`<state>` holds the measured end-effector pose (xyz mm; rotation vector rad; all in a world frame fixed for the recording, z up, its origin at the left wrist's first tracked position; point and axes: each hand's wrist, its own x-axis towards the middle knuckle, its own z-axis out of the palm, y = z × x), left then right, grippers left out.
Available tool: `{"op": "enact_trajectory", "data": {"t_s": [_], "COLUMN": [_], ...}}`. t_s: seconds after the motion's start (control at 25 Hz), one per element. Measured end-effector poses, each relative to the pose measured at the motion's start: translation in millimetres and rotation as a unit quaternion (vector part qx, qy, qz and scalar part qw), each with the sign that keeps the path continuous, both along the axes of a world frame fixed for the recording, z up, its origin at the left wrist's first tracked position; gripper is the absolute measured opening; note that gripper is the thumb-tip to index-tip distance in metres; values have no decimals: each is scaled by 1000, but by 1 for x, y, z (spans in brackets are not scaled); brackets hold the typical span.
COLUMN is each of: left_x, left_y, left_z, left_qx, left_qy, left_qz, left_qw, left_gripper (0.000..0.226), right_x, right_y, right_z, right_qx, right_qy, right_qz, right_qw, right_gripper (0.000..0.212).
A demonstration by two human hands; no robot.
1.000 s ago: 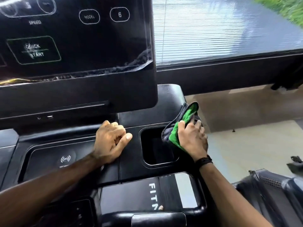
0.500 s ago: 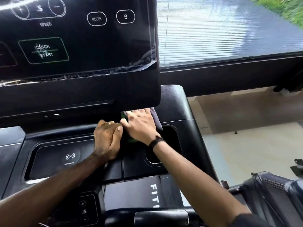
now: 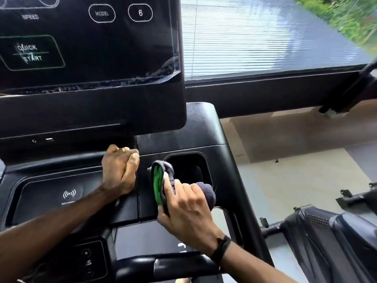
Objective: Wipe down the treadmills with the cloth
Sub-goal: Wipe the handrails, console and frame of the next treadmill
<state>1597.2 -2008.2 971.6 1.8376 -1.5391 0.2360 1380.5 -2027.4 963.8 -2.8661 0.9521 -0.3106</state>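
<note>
While the cloth [image 3: 163, 180] is gripped by the right hand [image 3: 183, 211] beside the cupholder [image 3: 189, 170], a loose fold could be snagged there. The left hand [image 3: 120, 170] is fisted, empty, on the console [image 3: 51, 193].

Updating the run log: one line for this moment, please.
right hand grips cloth beside cup holder | left hand fisted on console | wiping

Both arms are bare. The left hand [image 3: 120, 170] wears a gold ring [image 3: 121, 149]. The right wrist wears a black band [image 3: 221, 248].
</note>
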Motion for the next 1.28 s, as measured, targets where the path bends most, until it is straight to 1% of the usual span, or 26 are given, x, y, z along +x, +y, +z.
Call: {"op": "enact_trajectory", "data": {"t_s": [0.08, 0.16, 0.2, 0.24, 0.32, 0.36, 0.4, 0.44, 0.48, 0.52, 0.56, 0.6, 0.64, 0.68, 0.76, 0.8, 0.88, 0.96, 1.04, 1.08, 1.12, 1.16, 1.2, 1.24, 1.28], "left_x": [-1, -2, -2, -2, -3, -3, -2, -3, -2, -2, -3, -3, -2, -2, -1, -1, -1, -2, -3, -3, -4, -6, -6, -6, -5], "left_y": [0, 1, 1, 2, 1, 1, 0, -1, -1, 0, 1, 0, 0, 0, 0, 0, 2, 2, 1, 1, 1, 0, 0, 0, 0], "left_z": [0, 0, 0, -1, 0, 1, 1, 1, 1, -1, 0, 1, 1, 1, 2, 3, 3, 5, 6, 7, 7, 7, 7, 6, 6], "left_qx": [4, 2, 3, 4, 4, 2, -2, -1, 2, -1, -6, -8, -1, 6, 2, 4, 5, 6, 4, 6, 8, 6, 3, 3, 2], "left_qy": [0, 0, 3, 6, 5, 3, 2, 2, 2, 2, 1, 2, 6, 11, 10, 6, 5, 5, 1, 2, 3, -1, -3, 2, 6], "left_qz": [7, 14, 11, 7, 8, 9, 7, 4, 0, -3, -1, 5, 8, 4, 4, 9, 14, 13, 14, 12, 8, 7, 7, 4, 1], "left_qw": [1000, 1000, 1000, 1000, 1000, 1000, 1000, 1000, 1000, 1000, 1000, 1000, 1000, 1000, 1000, 1000, 1000, 1000, 1000, 1000, 1000, 1000, 1000, 1000, 1000], "left_gripper": [47, 46, 45, 45, 46, 46, 47, 47, 47, 47, 47, 47, 48, 47, 47, 46, 44, 44, 44, 45, 46, 46, 46, 46, 45], "right_x": [15, 18, 14, 7, -2, -2, 0, 3, 5, 7, 10, 14, 17, 18, 21, 24, 26, 19, 7, 2, -1, -2, 0, 2, 5], "right_y": [0, -9, -17, -25, -39, -43, -45, -44, -41, -41, -44, -50, -54, -54, -55, -53, -50, -46, -41, -38, -33, -31, -30, -23, -13], "right_z": [5, 11, 17, 21, 35, 40, 42, 41, 40, 38, 36, 34, 35, 35, 34, 36, 41, 43, 32, 26, 21, 17, 17, 24, 29], "right_qx": [15, 20, 25, 18, -17, -40, -54, -24, 53, 135, 205, 255, 280, 284, 260, 239, 191, 132, 66, 46, 39, 56, 108, 173, 200], "right_qy": [-43, -109, -137, -160, -197, -184, -134, -55, 28, 91, 137, 165, 187, 203, 229, 240, 232, 193, 134, 110, 65, -17, -141, -271, -358], "right_qz": [-55, -72, -85, -102, -128, -116, -87, -48, -16, 7, 17, 14, 7, 4, 4, 3, 6, 23, 25, -1, -48, -105, -168, -211, -222], "right_qw": [997, 991, 987, 982, 972, 975, 986, 997, 998, 987, 969, 953, 942, 937, 938, 941, 954, 972, 988, 993, 996, 993, 970, 923, 885], "right_gripper": [51, 24, 20, 22, 20, 20, 27, 39, 54, 67, 75, 80, 84, 89, 96, 96, 89, 85, 80, 77, 73, 68, 62, 54, 49]}}
